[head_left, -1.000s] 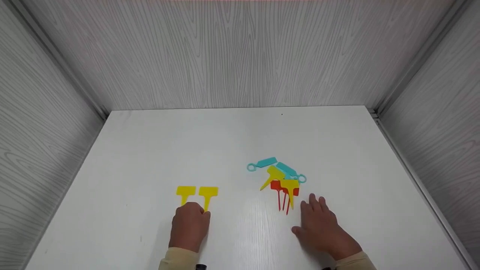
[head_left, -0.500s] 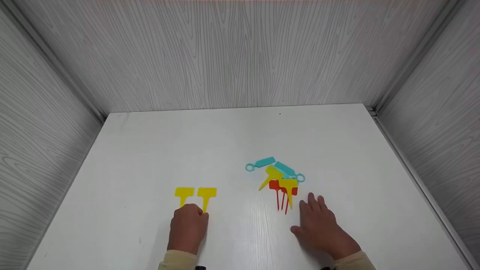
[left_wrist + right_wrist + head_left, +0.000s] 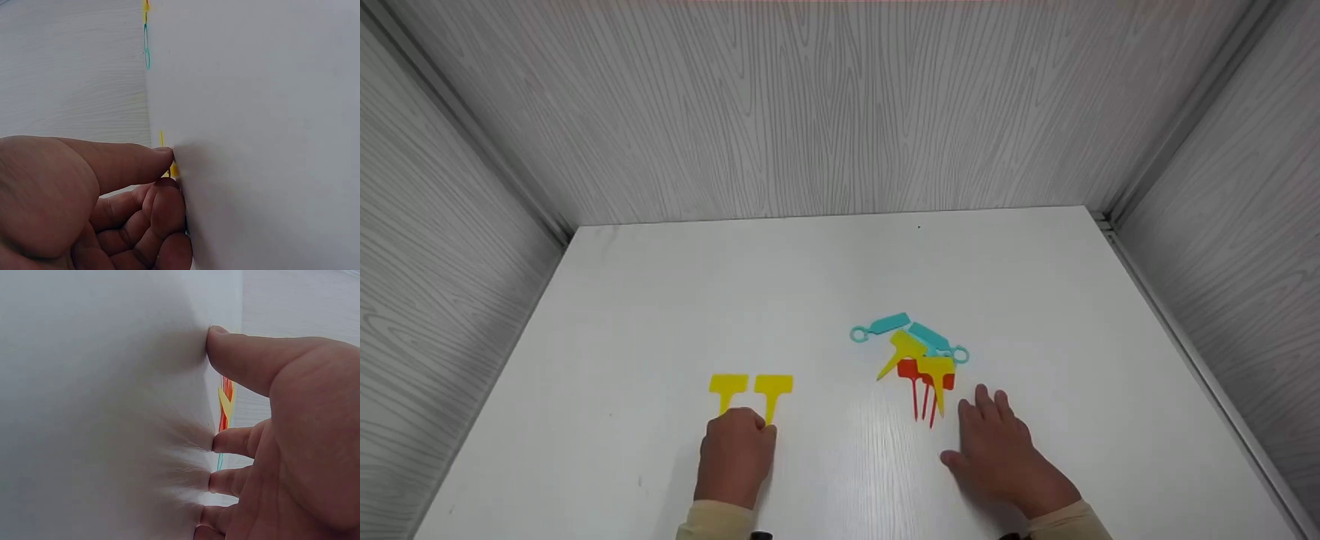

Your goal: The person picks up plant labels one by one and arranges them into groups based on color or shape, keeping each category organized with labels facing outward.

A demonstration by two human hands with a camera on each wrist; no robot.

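In the head view my left hand (image 3: pixel 736 457) rests low on the table with curled fingers. Its thumb and forefinger pinch the stem of a yellow T-shaped plant label (image 3: pixel 774 385); the left wrist view shows a yellow bit (image 3: pixel 174 169) between the fingertips. Beside that label lies a second yellow plant label (image 3: pixel 728 383), its lower stem hidden by the hand. My right hand (image 3: pixel 997 450) lies palm down, fingers spread and fingertips on the table. Just left of it is a loose pile with two yellow plant labels (image 3: pixel 936 366), several red tags (image 3: pixel 907 369) and teal ring-ended tags (image 3: pixel 890 323).
The white table (image 3: pixel 675 300) carries all of these pieces. Grey wood-grain panels stand at the back (image 3: pixel 832 112), left (image 3: pixel 442 247) and right (image 3: pixel 1245 187) of it.
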